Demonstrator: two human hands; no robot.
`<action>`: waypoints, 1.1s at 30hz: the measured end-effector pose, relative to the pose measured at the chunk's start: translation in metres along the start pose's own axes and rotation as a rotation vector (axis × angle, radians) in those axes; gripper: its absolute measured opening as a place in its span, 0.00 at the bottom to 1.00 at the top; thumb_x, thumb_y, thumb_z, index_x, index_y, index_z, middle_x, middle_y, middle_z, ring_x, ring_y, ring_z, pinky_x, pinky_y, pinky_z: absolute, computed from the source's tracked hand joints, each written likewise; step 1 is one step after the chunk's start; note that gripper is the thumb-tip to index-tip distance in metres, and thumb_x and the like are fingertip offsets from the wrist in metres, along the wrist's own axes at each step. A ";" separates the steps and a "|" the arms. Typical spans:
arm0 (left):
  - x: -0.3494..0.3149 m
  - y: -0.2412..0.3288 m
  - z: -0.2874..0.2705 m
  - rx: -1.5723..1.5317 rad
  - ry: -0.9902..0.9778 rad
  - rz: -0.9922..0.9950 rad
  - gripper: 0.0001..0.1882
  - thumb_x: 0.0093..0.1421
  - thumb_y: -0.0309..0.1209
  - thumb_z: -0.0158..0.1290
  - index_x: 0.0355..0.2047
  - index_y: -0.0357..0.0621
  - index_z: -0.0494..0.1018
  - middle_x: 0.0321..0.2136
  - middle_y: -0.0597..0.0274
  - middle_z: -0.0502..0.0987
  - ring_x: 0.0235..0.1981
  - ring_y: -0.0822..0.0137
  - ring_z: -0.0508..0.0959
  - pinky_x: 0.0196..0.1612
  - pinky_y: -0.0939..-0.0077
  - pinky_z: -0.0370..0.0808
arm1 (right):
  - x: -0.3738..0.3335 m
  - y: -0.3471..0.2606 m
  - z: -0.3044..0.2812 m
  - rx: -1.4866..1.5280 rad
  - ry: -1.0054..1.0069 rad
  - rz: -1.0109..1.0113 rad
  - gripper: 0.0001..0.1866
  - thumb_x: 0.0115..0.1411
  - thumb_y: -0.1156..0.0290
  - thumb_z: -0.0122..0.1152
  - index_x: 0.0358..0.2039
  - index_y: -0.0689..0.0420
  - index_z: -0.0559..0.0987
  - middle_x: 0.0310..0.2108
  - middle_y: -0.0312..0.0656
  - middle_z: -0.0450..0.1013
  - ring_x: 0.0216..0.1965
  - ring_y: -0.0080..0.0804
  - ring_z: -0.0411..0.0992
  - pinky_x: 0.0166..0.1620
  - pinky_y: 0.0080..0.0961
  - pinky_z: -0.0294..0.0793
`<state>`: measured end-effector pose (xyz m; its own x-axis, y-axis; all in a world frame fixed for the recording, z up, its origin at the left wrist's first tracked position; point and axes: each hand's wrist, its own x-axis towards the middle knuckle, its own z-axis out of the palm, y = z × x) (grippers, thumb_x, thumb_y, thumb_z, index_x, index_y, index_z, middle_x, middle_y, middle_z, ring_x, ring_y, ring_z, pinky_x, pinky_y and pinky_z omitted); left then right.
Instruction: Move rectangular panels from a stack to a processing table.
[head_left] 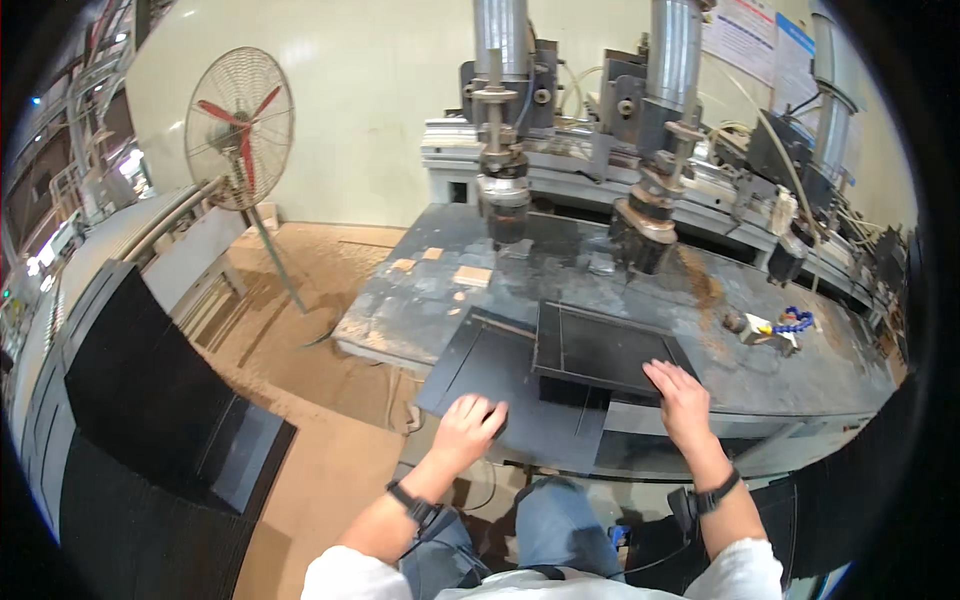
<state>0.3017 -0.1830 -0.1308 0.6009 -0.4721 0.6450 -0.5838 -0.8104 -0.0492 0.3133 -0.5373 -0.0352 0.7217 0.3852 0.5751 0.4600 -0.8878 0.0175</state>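
Note:
A flat dark grey panel with thin grooves juts over the near edge of the metal worktable. My left hand is closed at its near left edge, fingers curled and thumb to the right. Partly on top of it lies a black panel with a raised border and a groove near its left end. My right hand grips that black panel at its near right corner, fingers over the top and thumb hidden.
Drilling heads on a rail stand over the worktable. Small wood offcuts and sawdust lie there, with a blue coiled hose at the right. Stacked black panels stand left, a fan behind.

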 end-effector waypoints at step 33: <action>-0.329 -0.220 -0.155 0.213 -0.648 -1.881 0.60 0.34 0.40 0.73 0.66 0.48 0.50 0.66 0.50 0.50 0.66 0.41 0.48 0.61 0.35 0.54 | -0.250 0.064 -0.110 -0.487 -0.164 0.343 0.54 0.47 0.35 0.62 0.58 0.71 0.63 0.55 0.59 0.65 0.56 0.60 0.64 0.58 0.46 0.64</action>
<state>0.1485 0.2045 -0.2139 0.3701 0.8683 -0.3304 0.9290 -0.3463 0.1304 0.1053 -0.7177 -0.0879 0.8746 0.0566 0.4816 -0.0737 -0.9661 0.2474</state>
